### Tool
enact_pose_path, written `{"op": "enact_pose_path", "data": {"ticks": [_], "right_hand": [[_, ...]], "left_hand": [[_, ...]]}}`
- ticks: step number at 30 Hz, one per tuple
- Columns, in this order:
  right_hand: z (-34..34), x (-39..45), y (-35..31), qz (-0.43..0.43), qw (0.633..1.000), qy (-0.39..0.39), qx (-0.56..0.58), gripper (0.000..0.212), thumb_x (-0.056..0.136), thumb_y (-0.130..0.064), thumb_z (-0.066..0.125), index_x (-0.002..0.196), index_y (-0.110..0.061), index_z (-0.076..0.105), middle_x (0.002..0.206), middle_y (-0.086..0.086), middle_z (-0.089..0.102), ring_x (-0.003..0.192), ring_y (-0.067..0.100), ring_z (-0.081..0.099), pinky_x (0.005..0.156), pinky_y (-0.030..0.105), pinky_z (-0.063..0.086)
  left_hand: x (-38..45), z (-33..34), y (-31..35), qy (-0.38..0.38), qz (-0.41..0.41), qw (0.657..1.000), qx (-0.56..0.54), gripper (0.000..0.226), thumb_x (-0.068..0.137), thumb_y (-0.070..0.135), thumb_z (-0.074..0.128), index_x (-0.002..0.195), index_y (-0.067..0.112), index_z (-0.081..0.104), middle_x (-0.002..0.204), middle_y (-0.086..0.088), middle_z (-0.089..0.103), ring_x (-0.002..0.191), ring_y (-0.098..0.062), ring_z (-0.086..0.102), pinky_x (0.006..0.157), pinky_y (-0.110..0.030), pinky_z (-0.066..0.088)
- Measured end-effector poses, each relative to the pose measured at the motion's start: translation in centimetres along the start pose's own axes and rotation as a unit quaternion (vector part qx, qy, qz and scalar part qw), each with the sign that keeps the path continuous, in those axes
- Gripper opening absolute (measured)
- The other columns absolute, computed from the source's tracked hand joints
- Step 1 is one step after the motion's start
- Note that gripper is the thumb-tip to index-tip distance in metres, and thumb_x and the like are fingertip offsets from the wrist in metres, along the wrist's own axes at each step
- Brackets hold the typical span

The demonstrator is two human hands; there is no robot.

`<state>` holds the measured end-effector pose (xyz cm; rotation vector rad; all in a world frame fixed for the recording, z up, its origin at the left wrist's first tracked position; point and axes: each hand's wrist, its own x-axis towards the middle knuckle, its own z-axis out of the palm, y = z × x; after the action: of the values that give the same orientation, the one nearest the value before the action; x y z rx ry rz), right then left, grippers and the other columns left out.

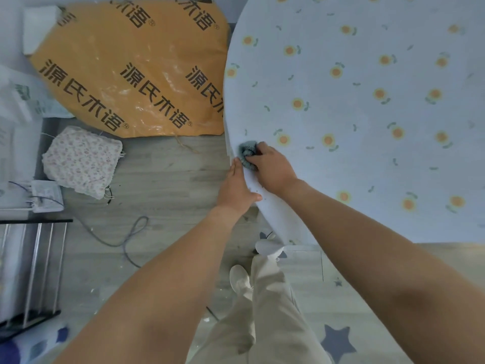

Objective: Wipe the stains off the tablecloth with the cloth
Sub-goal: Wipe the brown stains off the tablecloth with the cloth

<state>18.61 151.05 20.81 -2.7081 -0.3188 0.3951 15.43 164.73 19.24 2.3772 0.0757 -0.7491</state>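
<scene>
Right hand (pixel 271 168) is clenching the soft, bunched grey-blue cloth (pixel 248 151) against the pale floral tablecloth (pixel 367 114). Left hand (pixel 236 187), fingers straight, is bracing its near-left edge. Thin fabric probably slides; hold it taut there.

The orange bag (pixel 126 74) bears repeated black print "源氏木语®".

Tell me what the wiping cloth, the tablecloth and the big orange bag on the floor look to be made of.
Cloth: soft grey-blue fabric, bunched and crumpled in the right hand, likely a woven or knitted rag.
Tablecloth: smooth, matte, printed with orange flowers; fabric or wipeable vinyl, unclear.
Orange bag: glossy plastic, judging by its shiny wrinkled highlights.
</scene>
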Motion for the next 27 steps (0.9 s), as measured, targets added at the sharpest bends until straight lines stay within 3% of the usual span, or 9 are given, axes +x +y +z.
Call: {"op": "enact_pose_path", "data": {"ticks": [3, 5, 8, 12, 16, 18, 20, 22, 27], "right_hand": [[-0.8, -1.9, 4.1, -0.035, 0.998, 0.016, -0.04, 0.035, 0.089, -0.014, 0.056, 0.121, -0.02, 0.067, 0.11, 0.012, 0.051, 0.098, 0.032, 0.053, 0.082, 0.037, 0.047], [-1.2, -3.6, 7.0, 0.104, 0.99, 0.093, -0.011, 0.038, 0.089, -0.013, 0.054, 0.125, -0.019, 0.064, 0.117, 0.013, 0.05, 0.102, 0.035, 0.052, 0.086, 0.036, 0.045], [-0.3, -5.2, 5.9, 0.316, 0.927, 0.181, 0.091, 0.039, 0.088, -0.008, 0.046, 0.124, -0.013, 0.061, 0.125, 0.012, 0.047, 0.101, 0.035, 0.052, 0.085, 0.038, 0.046], [2.3, -6.4, -0.9, 0.16, 0.981, 0.073, 0.082, 0.035, 0.088, -0.009, 0.052, 0.12, -0.016, 0.065, 0.118, 0.013, 0.05, 0.099, 0.032, 0.053, 0.077, 0.031, 0.041], [1.9, -9.1, 1.0, -0.019, 1.0, 0.002, -0.015, 0.028, 0.09, -0.019, 0.058, 0.115, -0.021, 0.071, 0.108, 0.01, 0.052, 0.091, 0.032, 0.056, 0.076, 0.035, 0.047], [0.9, -10.0, 4.3, 0.049, 0.997, 0.044, -0.027, 0.031, 0.091, -0.016, 0.057, 0.119, -0.02, 0.069, 0.112, 0.012, 0.052, 0.096, 0.034, 0.056, 0.081, 0.033, 0.045], [1.0, -11.1, 6.7, 0.244, 0.96, 0.137, 0.028, 0.032, 0.09, -0.012, 0.054, 0.12, -0.015, 0.067, 0.118, 0.012, 0.05, 0.095, 0.034, 0.057, 0.08, 0.029, 0.042], [2.3, -11.5, 5.2, 0.314, 0.932, 0.173, 0.057, 0.034, 0.09, -0.007, 0.05, 0.119, -0.011, 0.066, 0.123, 0.012, 0.049, 0.093, 0.033, 0.058, 0.079, 0.028, 0.042], [4.8, -13.3, -1.7, 0.086, 0.992, 0.063, 0.072, 0.028, 0.086, -0.019, 0.062, 0.112, -0.016, 0.071, 0.109, 0.009, 0.051, 0.091, 0.028, 0.056, 0.078, 0.032, 0.047]], "left_hand": [[0.0, 0.1, -0.3, -0.003, 0.005, 1.0, -0.009, 0.125, 0.073, 0.027, 0.087, 0.159, 0.011, -0.004, 0.167, -0.002, 0.004, 0.152, -0.02, 0.015, 0.121, -0.039, 0.025], [-0.8, 0.4, -0.1, -0.008, 0.003, 1.0, -0.007, 0.124, 0.075, 0.027, 0.086, 0.159, 0.011, -0.005, 0.167, -0.002, 0.002, 0.152, -0.019, 0.013, 0.122, -0.038, 0.023], [-3.3, 1.9, 0.0, -0.024, -0.004, 1.0, -0.005, 0.13, 0.071, 0.03, 0.088, 0.158, 0.01, -0.007, 0.167, -0.002, -0.001, 0.153, -0.018, 0.008, 0.122, -0.035, 0.02], [-6.2, 4.5, -0.4, -0.03, -0.002, 0.999, -0.03, 0.132, 0.071, 0.029, 0.089, 0.157, 0.011, -0.009, 0.167, -0.001, -0.004, 0.153, -0.016, 0.005, 0.122, -0.035, 0.021], [-7.0, 6.0, -0.7, -0.009, 0.007, 1.0, -0.022, 0.132, 0.069, 0.027, 0.09, 0.158, 0.01, -0.006, 0.167, -0.002, 0.002, 0.153, -0.019, 0.012, 0.121, -0.039, 0.025], [-6.7, 6.0, -0.9, -0.006, 0.014, 0.999, -0.033, 0.133, 0.07, 0.025, 0.089, 0.157, 0.012, -0.01, 0.167, -0.001, 0.002, 0.153, -0.018, 0.011, 0.121, -0.039, 0.024], [-6.4, 6.0, -1.4, -0.013, 0.019, 0.999, -0.027, 0.135, 0.07, 0.027, 0.089, 0.157, 0.012, -0.012, 0.167, 0.0, 0.001, 0.153, -0.019, 0.01, 0.122, -0.039, 0.023], [-6.2, 6.0, -1.4, -0.016, 0.025, 1.0, -0.012, 0.137, 0.068, 0.03, 0.091, 0.157, 0.009, -0.012, 0.167, -0.003, 0.002, 0.153, -0.02, 0.01, 0.121, -0.039, 0.024], [-6.0, 6.5, -0.9, 0.027, 0.01, 1.0, -0.006, 0.123, 0.071, 0.021, 0.088, 0.158, 0.012, 0.002, 0.159, -0.018, 0.025, 0.141, -0.035, 0.035, 0.113, -0.045, 0.037]]}}
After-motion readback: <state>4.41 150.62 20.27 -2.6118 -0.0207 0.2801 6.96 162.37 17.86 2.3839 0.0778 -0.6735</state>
